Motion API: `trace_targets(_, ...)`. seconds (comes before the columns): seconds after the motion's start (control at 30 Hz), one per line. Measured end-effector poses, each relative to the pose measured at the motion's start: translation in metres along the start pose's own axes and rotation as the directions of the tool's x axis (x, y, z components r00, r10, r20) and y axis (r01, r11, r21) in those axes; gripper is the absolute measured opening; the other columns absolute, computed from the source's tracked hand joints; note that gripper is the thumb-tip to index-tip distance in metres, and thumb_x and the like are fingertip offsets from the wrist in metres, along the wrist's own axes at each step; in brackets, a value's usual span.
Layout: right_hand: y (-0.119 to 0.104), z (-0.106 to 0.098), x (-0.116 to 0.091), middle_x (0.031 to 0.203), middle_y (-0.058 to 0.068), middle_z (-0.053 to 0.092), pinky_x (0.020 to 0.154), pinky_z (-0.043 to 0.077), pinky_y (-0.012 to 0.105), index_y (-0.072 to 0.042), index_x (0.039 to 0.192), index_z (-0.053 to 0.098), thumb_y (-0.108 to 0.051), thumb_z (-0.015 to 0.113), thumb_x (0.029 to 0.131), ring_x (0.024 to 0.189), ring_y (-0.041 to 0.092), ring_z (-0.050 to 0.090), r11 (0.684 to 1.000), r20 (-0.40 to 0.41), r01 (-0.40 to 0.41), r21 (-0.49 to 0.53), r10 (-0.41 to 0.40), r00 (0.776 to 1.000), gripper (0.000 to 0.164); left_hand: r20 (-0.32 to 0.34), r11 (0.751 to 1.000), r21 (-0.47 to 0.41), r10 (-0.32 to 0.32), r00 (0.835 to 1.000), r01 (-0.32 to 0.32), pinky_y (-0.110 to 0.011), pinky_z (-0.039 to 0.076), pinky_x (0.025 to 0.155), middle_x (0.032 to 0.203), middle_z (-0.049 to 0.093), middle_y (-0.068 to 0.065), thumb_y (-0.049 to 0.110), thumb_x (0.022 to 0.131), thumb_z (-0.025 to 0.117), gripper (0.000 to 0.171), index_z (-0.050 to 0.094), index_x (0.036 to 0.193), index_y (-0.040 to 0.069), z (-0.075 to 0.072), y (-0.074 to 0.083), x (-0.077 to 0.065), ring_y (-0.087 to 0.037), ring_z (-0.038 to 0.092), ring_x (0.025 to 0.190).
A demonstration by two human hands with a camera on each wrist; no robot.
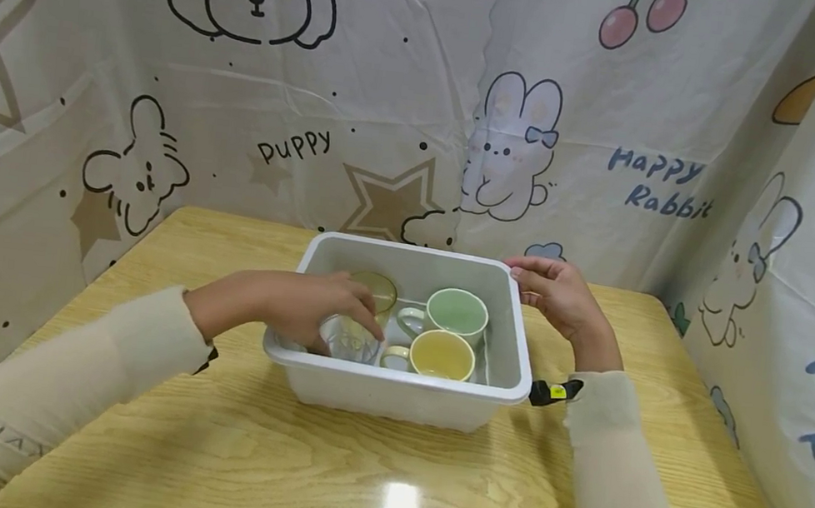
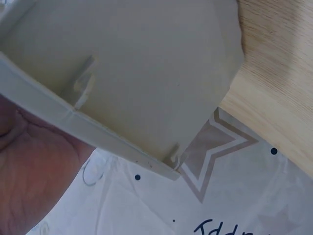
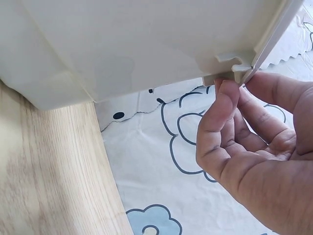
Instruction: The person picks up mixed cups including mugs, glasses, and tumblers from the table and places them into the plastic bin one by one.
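A white plastic bin (image 1: pixel 406 398) stands on the table, holding cups. My left hand (image 1: pixel 311 306) reaches over its left side and grips a clear glass (image 1: pixel 355 347) at the front left inside; some fingers are hidden. Behind that glass lies an amber-tinted glass item (image 1: pixel 377 284), partly covered by the hand. A green mug (image 1: pixel 457 312) and a yellow mug (image 1: pixel 443 355) sit on the right half, handles pointing left. At the back right corner, my right hand (image 1: pixel 557 296) pinches the bin's rim; the right wrist view shows thumb and fingers on the rim (image 3: pixel 274 41).
The wooden table (image 1: pixel 203 457) extends around the bin on all sides. A cartoon-printed cloth (image 1: pixel 393 118) hangs behind the table and along both sides. Black straps are worn on the wrists. The left wrist view mostly shows the bin's outer wall (image 2: pixel 161 73).
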State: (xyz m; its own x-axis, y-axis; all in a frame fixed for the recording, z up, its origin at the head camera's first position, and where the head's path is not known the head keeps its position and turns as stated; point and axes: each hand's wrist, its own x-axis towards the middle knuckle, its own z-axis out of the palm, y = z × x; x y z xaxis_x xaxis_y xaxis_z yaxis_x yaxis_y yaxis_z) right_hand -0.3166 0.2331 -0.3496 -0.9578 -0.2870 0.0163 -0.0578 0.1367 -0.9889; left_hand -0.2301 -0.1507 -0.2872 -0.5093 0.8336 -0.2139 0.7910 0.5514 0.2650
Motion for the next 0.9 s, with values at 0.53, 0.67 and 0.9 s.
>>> trace_targets(0.53,-0.016,-0.004,-0.016,0.132,0.013,0.060,0.089,0.056,0.029,0.004,0.137,0.058,-0.029,0.059,0.105,0.106,0.020,0.062,0.971,-0.063,-0.053,-0.235,0.039,0.997,0.046,-0.222,0.998,-0.045,-0.061,0.973,0.052,-0.054,0.038,0.112,0.143,0.055,-0.013,0.037,0.099,0.069,0.047,0.064,0.140,0.015,0.017,-0.003,-0.002,-0.036,0.044,0.136)
trace_targets(0.67,-0.026,0.002,-0.022,0.142,0.018,0.053,0.097,0.054,0.037,0.003,0.139,0.056,-0.030,0.057,0.107,0.119,0.028,0.055,0.952,-0.108,-0.072,-0.296,0.042,0.993,0.046,-0.293,0.997,-0.028,-0.081,0.953,0.077,-0.053,0.040,0.109,0.139,0.059,-0.012,0.035,0.100,0.067,0.049,0.061,0.142,0.011,0.016,0.001,0.000,-0.034,0.050,0.131)
trace_targets(0.9,-0.041,0.016,-0.031,0.142,0.021,0.055,0.104,0.047,0.055,-0.001,0.140,0.056,-0.032,0.054,0.107,0.130,0.039,0.051,0.873,-0.136,-0.063,-0.484,-0.004,0.991,0.045,-0.334,0.973,-0.086,-0.230,0.914,0.213,-0.059,0.041,0.106,0.143,0.056,-0.014,0.041,0.102,0.063,0.053,0.056,0.148,0.016,0.019,0.011,0.006,-0.038,0.049,0.131)
